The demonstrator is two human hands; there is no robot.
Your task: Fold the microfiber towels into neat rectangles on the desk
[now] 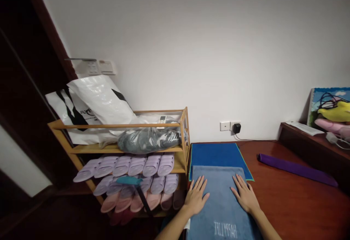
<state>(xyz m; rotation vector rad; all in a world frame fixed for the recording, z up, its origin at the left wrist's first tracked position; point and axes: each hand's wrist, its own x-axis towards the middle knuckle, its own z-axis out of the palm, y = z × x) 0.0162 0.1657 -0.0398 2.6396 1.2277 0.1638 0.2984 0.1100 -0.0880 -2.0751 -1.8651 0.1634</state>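
Observation:
A grey-blue towel with "HAPPY LIFE" lettering, upside down or mirrored to me, lies spread on the reddish wooden surface. Its far end overlaps a darker blue cloth with a light green edge. My left hand rests flat on the towel's left edge, fingers stretched out. On the right edge, my right hand lies flat as well, fingers spread. Neither hand grips anything.
Left stands a wooden shoe rack with several lilac slippers, pink ones below and white bags on top. A rolled purple cloth lies right. A black plug sits in the wall socket.

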